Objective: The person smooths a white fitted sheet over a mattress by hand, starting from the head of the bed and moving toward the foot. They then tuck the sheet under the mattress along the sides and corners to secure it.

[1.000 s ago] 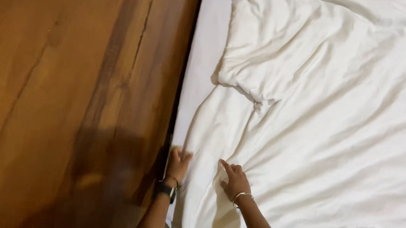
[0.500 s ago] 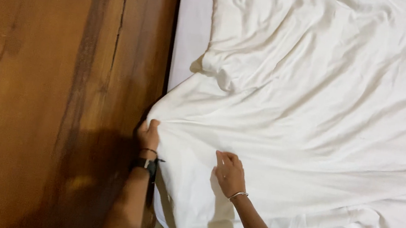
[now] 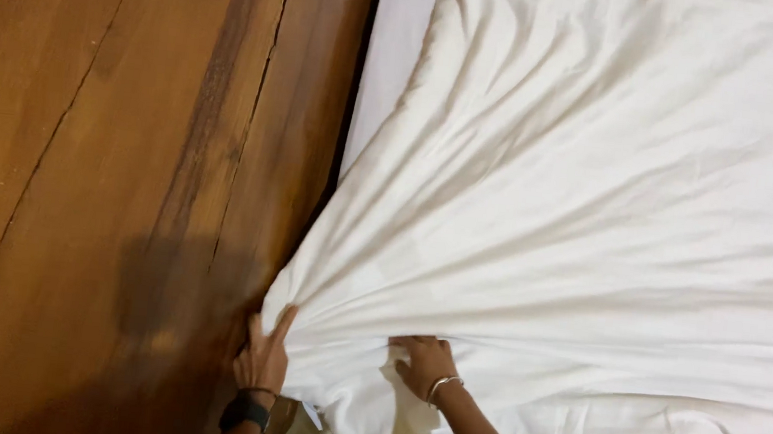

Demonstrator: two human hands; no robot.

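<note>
From above, the white sheet (image 3: 597,220) lay across the bed, its folds fanning out from a gathered corner at the wooden panel (image 3: 104,168). The left hand (image 3: 263,359), wearing a dark wristband, pinched that corner with closed fingers. The right hand (image 3: 426,363), bangled, clutched the fabric just beside it.

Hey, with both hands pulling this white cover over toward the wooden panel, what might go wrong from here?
1. The left hand pinches only a gathered corner of the white cover against the wooden panel; that small grip might slip and let the fabric spring back.
2. Tight folds fan out from both hands, so creases may set in.
3. The right hand presses on bunched cloth, which may trap a lump near the edge.
</note>
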